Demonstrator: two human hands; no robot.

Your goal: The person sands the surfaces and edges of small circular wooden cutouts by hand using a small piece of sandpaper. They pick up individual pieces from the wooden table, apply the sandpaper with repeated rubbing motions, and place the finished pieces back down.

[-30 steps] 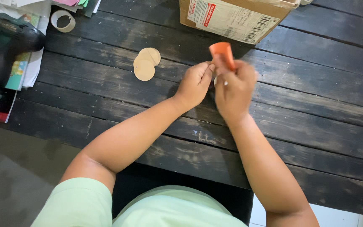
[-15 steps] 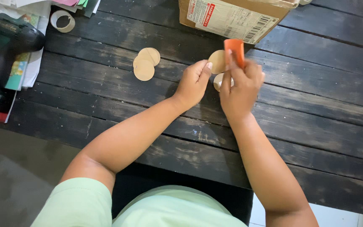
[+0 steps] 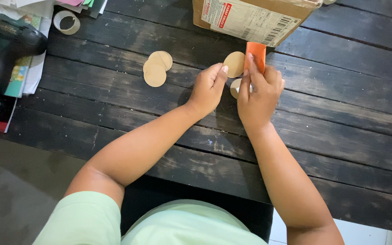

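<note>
Cardboard circle (image 3: 234, 64) pinched in left hand (image 3: 207, 88) fingers, orange block (image 3: 256, 55) gripped by right hand (image 3: 258, 93) just beside it, another round piece (image 3: 235, 87) under both, two finished-looking circles (image 3: 156, 68) stacked left on dark table (image 3: 341, 136), far box (image 3: 255, 16) behind.

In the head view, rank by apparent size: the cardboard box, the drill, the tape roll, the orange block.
1. Cardboard box, though cut off by the frame edge.
2. Drill.
3. Orange block and tape roll look alike; the right hand partly covers the block.
</note>
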